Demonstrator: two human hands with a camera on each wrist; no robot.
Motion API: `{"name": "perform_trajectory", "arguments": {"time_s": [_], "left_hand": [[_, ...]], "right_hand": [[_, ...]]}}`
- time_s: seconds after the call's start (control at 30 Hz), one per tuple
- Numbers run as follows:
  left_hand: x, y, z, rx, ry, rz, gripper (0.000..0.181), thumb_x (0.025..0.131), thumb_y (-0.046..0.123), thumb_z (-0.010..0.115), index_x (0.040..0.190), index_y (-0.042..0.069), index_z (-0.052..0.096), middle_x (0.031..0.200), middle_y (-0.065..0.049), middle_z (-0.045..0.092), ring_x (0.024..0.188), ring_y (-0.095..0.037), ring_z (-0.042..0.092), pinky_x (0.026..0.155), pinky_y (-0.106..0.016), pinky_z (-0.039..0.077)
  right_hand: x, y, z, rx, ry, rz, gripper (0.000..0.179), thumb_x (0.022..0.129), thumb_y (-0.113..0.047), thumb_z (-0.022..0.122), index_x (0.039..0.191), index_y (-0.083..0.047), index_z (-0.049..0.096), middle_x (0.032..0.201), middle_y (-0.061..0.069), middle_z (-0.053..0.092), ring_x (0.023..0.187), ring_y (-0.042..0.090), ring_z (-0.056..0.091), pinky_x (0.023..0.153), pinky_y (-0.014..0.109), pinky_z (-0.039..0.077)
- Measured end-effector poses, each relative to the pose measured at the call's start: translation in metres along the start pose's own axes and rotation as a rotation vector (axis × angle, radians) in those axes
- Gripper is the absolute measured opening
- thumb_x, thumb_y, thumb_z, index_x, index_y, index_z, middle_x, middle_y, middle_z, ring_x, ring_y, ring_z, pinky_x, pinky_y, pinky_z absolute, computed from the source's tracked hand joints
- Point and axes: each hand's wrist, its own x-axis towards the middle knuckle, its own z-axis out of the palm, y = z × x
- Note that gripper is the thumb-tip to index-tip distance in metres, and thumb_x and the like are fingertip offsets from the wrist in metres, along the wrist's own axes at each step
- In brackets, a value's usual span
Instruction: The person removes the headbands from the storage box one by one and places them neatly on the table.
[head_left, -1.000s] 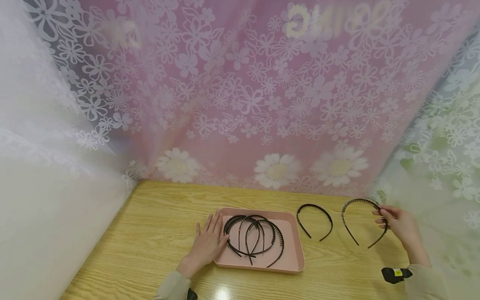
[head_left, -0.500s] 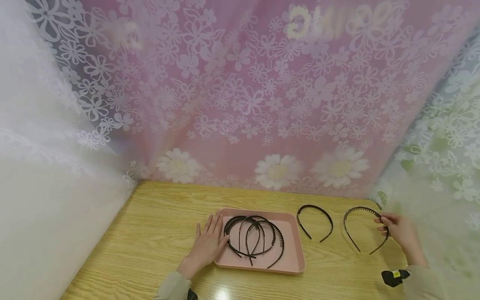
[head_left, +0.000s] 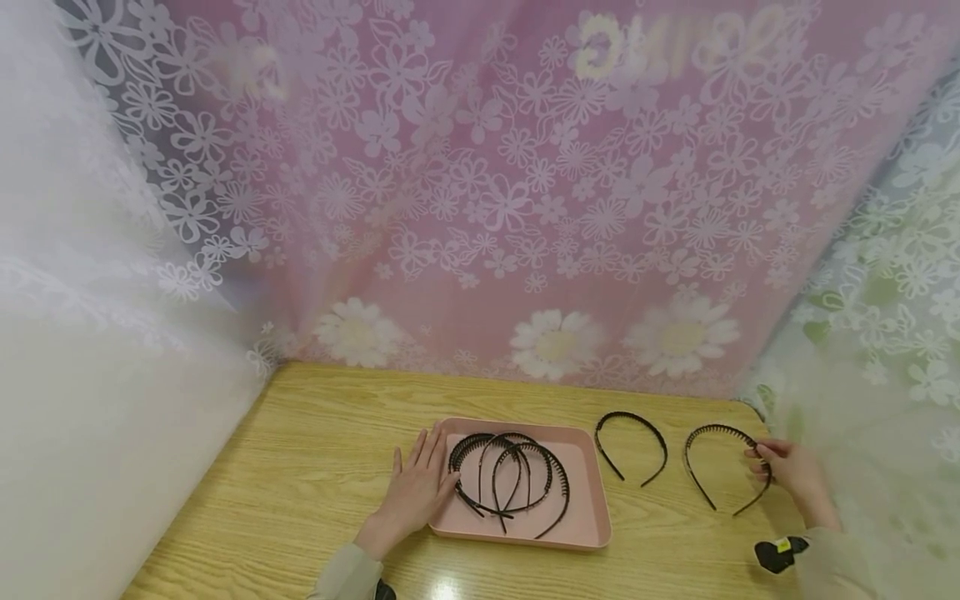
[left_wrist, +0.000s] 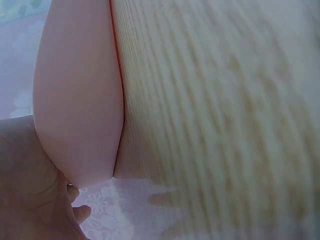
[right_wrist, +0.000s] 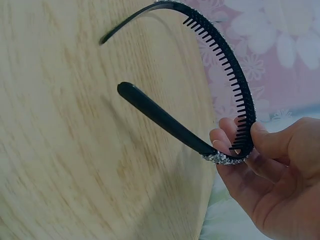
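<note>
At the right of the head view, my right hand (head_left: 795, 477) pinches the side of a black toothed headband (head_left: 720, 429). The right wrist view shows the headband's (right_wrist: 235, 75) comb teeth, its silver glitter trim and the thumb pressing against its outer side. My left hand (head_left: 414, 487) lies with straight fingers along the left rim of a pink tray (head_left: 588, 500). In the left wrist view the palm (left_wrist: 30, 175) is against the tray's outer wall (left_wrist: 80, 90). Several black headbands (head_left: 558, 475) overlap inside the tray.
Another black headband (head_left: 663, 446) lies on the wooden table (head_left: 315, 467) between the tray and my right hand. A pink flowered curtain (head_left: 480, 250) hangs behind the table, with pale sheets at the left and right sides.
My right hand and its headband have come slightly down toward the near side, then a little left. My left hand, the tray and the other headbands stay put.
</note>
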Motion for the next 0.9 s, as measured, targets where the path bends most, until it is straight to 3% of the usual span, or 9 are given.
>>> {"name": "perform_trajectory", "arguments": {"time_s": [0.3, 0.5, 0.9], "left_hand": [[0.000, 0.000, -0.001, -0.007, 0.001, 0.003, 0.067, 0.106, 0.034, 0.053, 0.158, -0.001, 0.029, 0.166, -0.019, 0.024, 0.149, -0.044, 0.026, 0.112, -0.076, 0.019], [0.000, 0.000, -0.001, -0.002, 0.002, 0.001, 0.067, 0.106, 0.034, 0.053, 0.158, -0.001, 0.029, 0.166, -0.018, 0.024, 0.149, -0.044, 0.026, 0.112, -0.076, 0.019], [0.000, 0.000, 0.001, -0.001, 0.000, -0.003, 0.067, 0.106, 0.034, 0.053, 0.158, -0.001, 0.029, 0.165, -0.019, 0.024, 0.150, -0.044, 0.026, 0.113, -0.075, 0.018]], "right_hand": [[0.006, 0.003, 0.002, -0.064, 0.002, 0.019, 0.047, 0.110, -0.009, 0.036, 0.137, 0.030, 0.034, 0.098, 0.019, 0.075, 0.069, 0.011, 0.069, 0.062, 0.030, 0.058], [0.014, 0.001, 0.001, -0.191, 0.033, 0.014, 0.046, 0.109, -0.014, 0.043, 0.130, 0.027, 0.047, 0.100, 0.028, 0.073, 0.068, 0.013, 0.068, 0.061, 0.027, 0.057], [0.021, 0.011, 0.003, -0.138, 0.050, 0.033, 0.045, 0.107, -0.015, 0.047, 0.130, 0.025, 0.049, 0.078, 0.011, 0.073, 0.063, 0.016, 0.070, 0.059, 0.030, 0.059]]}}
